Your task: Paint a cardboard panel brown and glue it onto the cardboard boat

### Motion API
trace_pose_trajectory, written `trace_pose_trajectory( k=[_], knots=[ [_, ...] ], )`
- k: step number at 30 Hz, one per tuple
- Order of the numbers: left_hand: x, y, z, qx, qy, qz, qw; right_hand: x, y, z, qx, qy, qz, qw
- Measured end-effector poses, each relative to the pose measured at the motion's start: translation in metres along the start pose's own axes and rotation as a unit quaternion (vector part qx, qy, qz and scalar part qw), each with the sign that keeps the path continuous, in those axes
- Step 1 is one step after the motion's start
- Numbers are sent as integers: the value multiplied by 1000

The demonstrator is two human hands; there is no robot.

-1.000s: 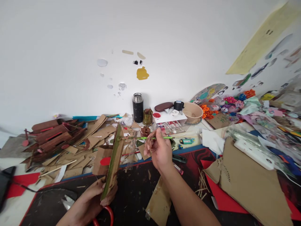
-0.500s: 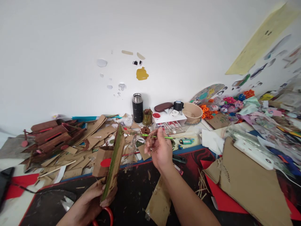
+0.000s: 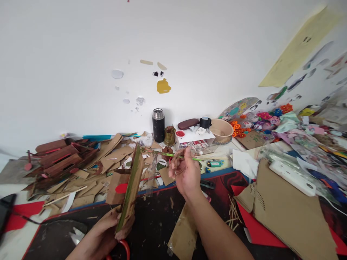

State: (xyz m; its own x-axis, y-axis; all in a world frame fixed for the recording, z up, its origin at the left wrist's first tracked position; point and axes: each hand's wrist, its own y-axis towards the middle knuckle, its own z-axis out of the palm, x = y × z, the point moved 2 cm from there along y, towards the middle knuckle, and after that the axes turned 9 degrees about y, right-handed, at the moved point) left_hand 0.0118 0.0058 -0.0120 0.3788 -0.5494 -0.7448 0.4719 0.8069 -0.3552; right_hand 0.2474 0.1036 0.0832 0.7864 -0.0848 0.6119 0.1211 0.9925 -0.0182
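My left hand is closed around the lower end of a folded cardboard piece and holds it up at a slant. One long edge of this piece is painted green, and a red oval sits on its left flap. In my right hand a thin paintbrush with a bright green handle is pinched between the fingers. The brush points left, its tip end close to the top of the cardboard piece; whether it touches I cannot tell. Red-handled scissors lie under my left hand, partly hidden.
Brown-painted cardboard boat models stand at the left, beside heaped cardboard scraps. Behind are a black thermos, a murky jar, a white box and a beige bowl. A large cardboard sheet lies at the right.
My right hand has shifted very slightly right with the paintbrush. My left hand and the cardboard piece stay almost the same. The view has tilted a little.
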Motion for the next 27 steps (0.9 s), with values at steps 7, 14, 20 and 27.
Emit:
trace_pose_trajectory(
  k=[7,14,20,27],
  knots=[
    [-1,-1,2,-6,22,-1,1000,-4,0,1,18,5,8,1000],
    [0,-1,0,1,34,2,999,-1,3,-1,-5,11,-7,1000],
    [1,0,-2,-13,45,-2,999,0,1,2,10,14,2,1000],
    [-3,0,5,-1,59,0,998,-3,2,3,13,4,-6,1000]
  ],
)
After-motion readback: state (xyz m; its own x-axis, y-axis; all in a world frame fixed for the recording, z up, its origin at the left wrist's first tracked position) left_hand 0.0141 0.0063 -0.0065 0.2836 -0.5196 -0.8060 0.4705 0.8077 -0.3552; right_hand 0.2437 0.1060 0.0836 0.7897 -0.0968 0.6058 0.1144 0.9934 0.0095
